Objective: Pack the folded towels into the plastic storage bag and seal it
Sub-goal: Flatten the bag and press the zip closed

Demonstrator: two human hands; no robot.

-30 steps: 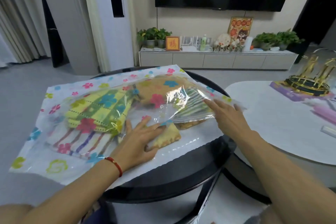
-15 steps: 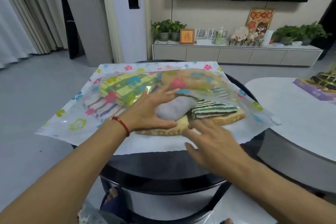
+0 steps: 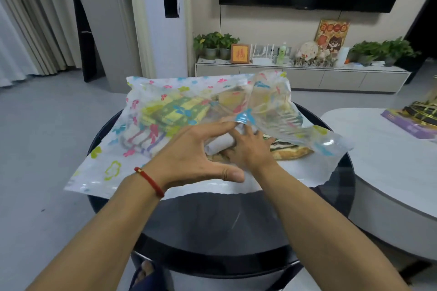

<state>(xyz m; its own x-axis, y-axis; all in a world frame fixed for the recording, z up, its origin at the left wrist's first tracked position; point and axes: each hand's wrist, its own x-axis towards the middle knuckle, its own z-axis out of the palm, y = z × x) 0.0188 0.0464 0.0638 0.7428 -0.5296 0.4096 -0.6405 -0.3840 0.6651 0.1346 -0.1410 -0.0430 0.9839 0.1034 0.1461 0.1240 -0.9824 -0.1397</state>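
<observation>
The flower-printed plastic storage bag (image 3: 111, 170) lies on a round black table (image 3: 212, 227). Its clear top sheet (image 3: 267, 97) is lifted and crumpled at the near right. Inside I see a green-and-yellow checked towel (image 3: 175, 113), a white striped towel (image 3: 142, 139) and, at the right, a dark striped towel (image 3: 283, 146) on a tan one. My left hand (image 3: 194, 160) is spread wide, its fingertips pushing up the top sheet. My right hand (image 3: 250, 151) grips a rolled grey towel (image 3: 218, 145) at the bag's mouth, between both hands.
A white oval table (image 3: 387, 160) stands close on the right, carrying a purple box with a gold ornament (image 3: 416, 118). Behind are a low cabinet with plants (image 3: 302, 73) and a wall television. Grey floor lies to the left.
The bag's top sheet has been raised and bunched toward the right. My right hand moved from the near edge onto the grey towel. The view shifted closer and left.
</observation>
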